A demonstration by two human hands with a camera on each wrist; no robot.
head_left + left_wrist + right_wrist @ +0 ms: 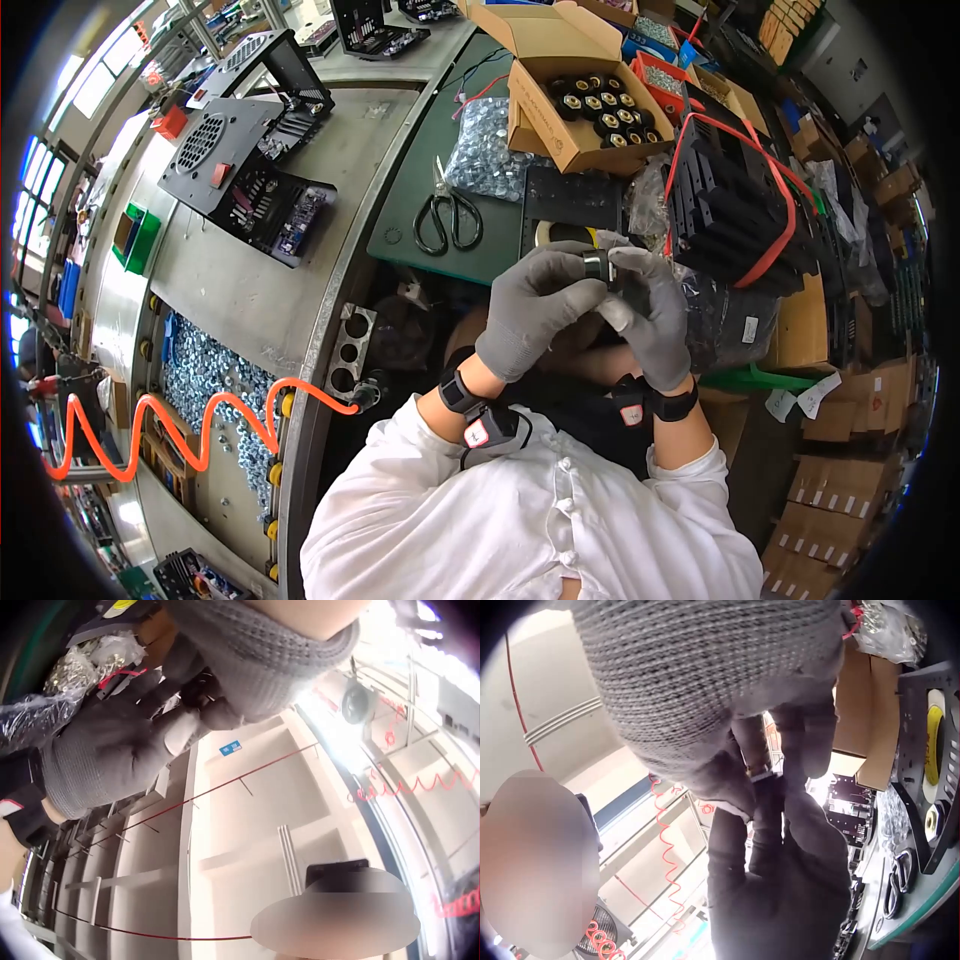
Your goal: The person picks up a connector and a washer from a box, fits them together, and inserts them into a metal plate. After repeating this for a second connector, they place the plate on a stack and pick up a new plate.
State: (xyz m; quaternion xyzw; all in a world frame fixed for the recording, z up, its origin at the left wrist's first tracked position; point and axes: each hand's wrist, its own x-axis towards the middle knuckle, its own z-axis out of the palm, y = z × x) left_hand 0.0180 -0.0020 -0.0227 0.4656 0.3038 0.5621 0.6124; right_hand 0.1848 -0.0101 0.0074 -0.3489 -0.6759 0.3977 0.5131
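Note:
Both hands wear grey knit gloves and meet at chest height, in front of the workbench. My left hand [572,272] and right hand [628,278] together pinch a small black cylindrical part [597,266] with a metal ring on it. In the right wrist view the part [758,762] shows between the right-hand fingers [705,697] and the left hand [780,885] below. In the left wrist view the left glove [262,652] fills the top and the right glove [105,761] lies at the left; the part is hidden there.
On the green mat [420,200] lie scissors [447,215] and a bag of metal nuts [485,150]. An open cardboard box [560,140] holds several black round parts. A black stack with a red band [735,200] stands at the right. An orange coiled hose [200,430] hangs at the lower left.

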